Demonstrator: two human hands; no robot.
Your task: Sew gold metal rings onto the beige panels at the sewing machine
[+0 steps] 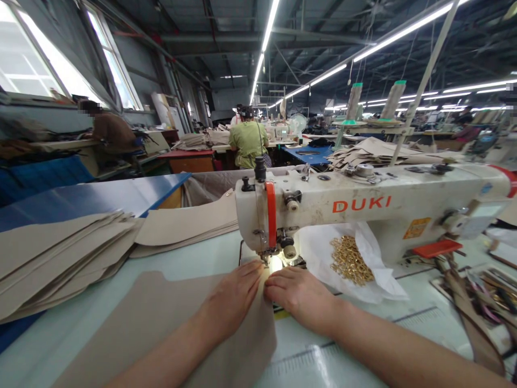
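A beige-grey fabric panel (pixel 161 312) lies on the sewing table, its right edge under the needle area of a white sewing machine (pixel 315 199). My left hand (pixel 236 293) rests on this panel just left of the presser foot, fingers stretched forward and pressing down. On the right of the foot, my right hand (pixel 297 293) has its fingers bent in and pinched at the panel's edge. The fingertips of both hands are close to the lit needle area (pixel 266 260). The exact stitch point is partly hidden by my fingers.
Stacked panels (pixel 64 253) lie at the left, with more panels (pixel 186 221) behind the needle. Gold metal rings (pixel 351 261) sit on a white plastic bag (pixel 388 285) under the machine arm. Straps (pixel 468 312) lie at right. A person in green (pixel 248 141) sits ahead.
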